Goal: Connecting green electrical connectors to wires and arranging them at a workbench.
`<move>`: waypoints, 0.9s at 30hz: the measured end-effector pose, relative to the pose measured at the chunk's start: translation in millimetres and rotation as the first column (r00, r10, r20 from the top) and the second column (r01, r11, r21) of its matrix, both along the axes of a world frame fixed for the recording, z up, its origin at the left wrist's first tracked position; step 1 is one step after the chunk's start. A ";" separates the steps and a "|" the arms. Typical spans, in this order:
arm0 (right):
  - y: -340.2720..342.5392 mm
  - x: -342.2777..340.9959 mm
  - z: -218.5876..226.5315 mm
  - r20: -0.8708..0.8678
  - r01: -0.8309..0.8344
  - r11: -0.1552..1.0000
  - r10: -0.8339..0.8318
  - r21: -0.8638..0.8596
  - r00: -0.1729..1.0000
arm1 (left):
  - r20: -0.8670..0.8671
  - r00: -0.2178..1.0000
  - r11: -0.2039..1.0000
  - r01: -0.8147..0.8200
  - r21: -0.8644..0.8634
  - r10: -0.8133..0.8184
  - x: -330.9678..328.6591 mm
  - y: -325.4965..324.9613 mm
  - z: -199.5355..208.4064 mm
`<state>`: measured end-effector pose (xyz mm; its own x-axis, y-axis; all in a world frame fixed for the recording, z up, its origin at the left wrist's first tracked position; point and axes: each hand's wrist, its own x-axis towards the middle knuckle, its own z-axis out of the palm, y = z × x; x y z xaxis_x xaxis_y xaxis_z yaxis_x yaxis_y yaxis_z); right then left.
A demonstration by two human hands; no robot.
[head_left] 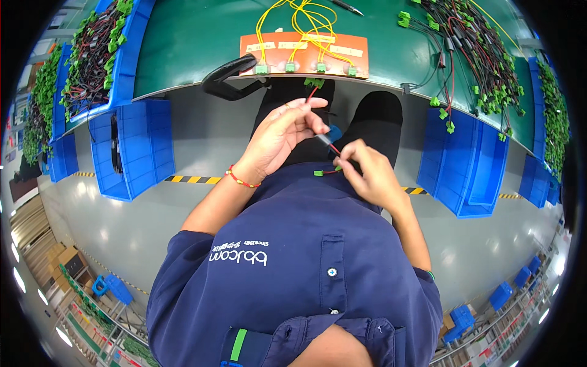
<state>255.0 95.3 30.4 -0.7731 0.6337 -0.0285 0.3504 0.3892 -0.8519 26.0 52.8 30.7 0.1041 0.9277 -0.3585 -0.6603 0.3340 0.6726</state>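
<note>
A red-and-black wire harness [334,148] with a dark sleeve stretches between my two hands, over my lap. My left hand [281,136] is closed on its upper part, the fingers curled round the wires. From those fingertips a short red wire runs to a green connector [314,82] at the near edge of an orange board [306,55]. My right hand [372,174] pinches the harness lower down with thumb and forefinger. Another green connector [318,174] hangs from a short wire below that pinch, in front of my dark blue shirt.
Several green connectors with yellow wires [333,27] line the orange board on the green table [195,37]. A black clamp [229,76] juts from the table edge. Harness bundles [471,55] lie at right; blue bins [131,147] flank both sides. A pen [348,7] lies at the back.
</note>
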 end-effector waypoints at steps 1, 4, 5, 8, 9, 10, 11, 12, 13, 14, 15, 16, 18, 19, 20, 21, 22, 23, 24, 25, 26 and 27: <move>3.2 -2.3 -5.9 -0.055 0.074 0.980 -0.085 -0.183 0.995 | -0.104 0.993 0.998 -0.052 -0.025 0.049 -0.4 -3.3 1.2; 22.9 -27.4 -7.2 -0.108 0.222 0.924 -0.267 -0.312 0.958 | -0.268 0.963 0.997 0.034 0.066 -0.015 -6.2 -10.0 1.7; 27.5 -37.1 -13.5 -0.207 0.197 0.911 -0.285 -0.363 0.936 | -0.341 0.938 0.995 0.081 0.056 -0.058 -3.8 -10.7 3.1; 33.0 -65.6 -9.5 -0.271 0.089 0.691 -0.395 -0.718 0.878 | -0.444 0.884 0.976 0.204 0.077 -0.149 0.6 -18.9 5.1; 31.0 -71.4 -9.6 -0.317 0.058 0.673 -0.420 -0.738 0.850 | -0.432 0.892 0.978 0.189 0.093 -0.131 3.1 -20.8 8.0; 29.6 -75.5 -7.8 -0.319 0.053 0.673 -0.416 -0.738 0.851 | -0.434 0.892 0.979 0.184 0.092 -0.127 4.5 -21.6 6.7; 28.2 -79.7 -3.6 -0.331 0.064 0.675 -0.440 -0.735 0.835 | -0.468 0.883 0.982 0.123 0.143 -0.043 5.1 -23.1 4.4; 26.7 -83.3 1.5 -0.342 0.077 0.676 -0.464 -0.733 0.817 | -0.496 0.867 0.979 0.065 0.196 0.042 4.4 -24.1 3.7; 24.5 -86.0 8.2 -0.389 0.024 0.662 -0.469 -0.749 0.793 | -0.471 0.879 0.976 0.029 0.214 0.077 0.6 -24.3 4.4; 23.4 -86.1 11.0 -0.389 0.019 0.662 -0.464 -0.750 0.796 | -0.472 0.878 0.977 0.023 0.212 0.082 -0.1 -23.7 6.4; 22.5 -85.7 12.9 -0.435 0.035 0.782 -0.383 -0.622 0.815 | -0.427 0.884 0.966 -0.095 0.239 0.193 0.2 -22.8 8.0; 21.6 -85.3 15.0 -0.466 0.045 0.879 -0.295 -0.474 0.834 | -0.378 0.875 0.942 -0.213 0.259 0.302 0.6 -21.8 10.0; 21.3 -85.8 20.5 -0.460 0.031 0.920 -0.224 -0.390 0.859 | -0.392 0.863 0.933 -0.213 0.291 0.320 0.6 -18.8 19.0; 22.4 -85.7 22.7 -0.465 -0.003 0.921 -0.194 -0.390 0.864 | -0.406 0.850 0.923 -0.209 0.323 0.334 0.8 -17.5 23.5; 23.2 -85.8 23.1 -0.471 -0.035 0.920 -0.167 -0.390 0.866 | -0.421 0.838 0.914 -0.200 0.354 0.347 -0.4 -17.1 25.2; 28.8 -85.6 20.1 -0.458 -0.077 0.928 -0.107 -0.365 0.883 | -0.497 0.815 0.922 -0.113 0.369 0.299 -4.3 -16.8 19.0; 30.3 -85.1 19.0 -0.457 -0.080 0.927 -0.104 -0.365 0.883 | -0.497 0.814 0.922 -0.116 0.368 0.301 -8.2 -17.0 20.4; 31.4 -85.7 18.0 -0.463 -0.106 0.893 -0.123 -0.438 0.878 | -0.646 0.712 0.930 -0.024 0.368 0.274 -13.0 -17.0 23.5; 32.3 -87.7 17.7 -0.466 -0.132 0.852 -0.141 -0.506 0.873 | -0.773 0.584 0.935 0.067 0.349 0.247 -16.6 -16.6 24.9; 32.6 -90.1 20.1 -0.465 -0.138 0.839 -0.148 -0.526 0.873 | -0.782 0.556 0.933 0.032 0.358 0.281 -18.2 -16.9 21.0; 30.9 -92.8 19.1 -0.466 -0.146 0.837 -0.141 -0.527 0.873 | -0.784 0.552 0.934 0.025 0.357 0.285 -21.0 -18.8 20.3; 29.1 -96.3 17.3 -0.476 -0.162 0.794 -0.176 -0.586 0.861 | -0.810 0.521 0.939 0.045 0.342 0.269 -25.3 -20.8 20.6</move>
<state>158.7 124.4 47.7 -0.7824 0.6224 -0.0217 -0.1713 -0.2486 -0.9533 0.6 32.0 51.3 -0.2093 0.9759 0.0614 0.2439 -0.0087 0.9698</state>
